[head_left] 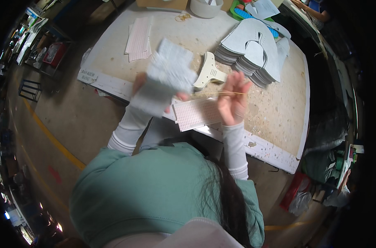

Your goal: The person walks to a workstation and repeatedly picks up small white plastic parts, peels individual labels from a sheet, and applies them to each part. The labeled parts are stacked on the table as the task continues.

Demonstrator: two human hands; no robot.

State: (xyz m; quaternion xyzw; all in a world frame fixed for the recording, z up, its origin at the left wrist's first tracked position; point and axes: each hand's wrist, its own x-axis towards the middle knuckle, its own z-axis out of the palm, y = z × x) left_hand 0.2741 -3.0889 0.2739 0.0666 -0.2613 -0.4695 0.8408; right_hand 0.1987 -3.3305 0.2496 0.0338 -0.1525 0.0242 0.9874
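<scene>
clearly, left fingers (182, 96) hold a blurred grey stack (168, 70).

grey stack (171, 66), pink-gridded sheet (196, 113), cream pieces (209, 71)

Left grip (139, 81) clasped, partly hidden; right grip (232, 100) raised, loosely curled.

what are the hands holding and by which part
Left hand: blurred grey stack, by its lower side edges. Right hand: thin yellowish band across the fingers.
</scene>
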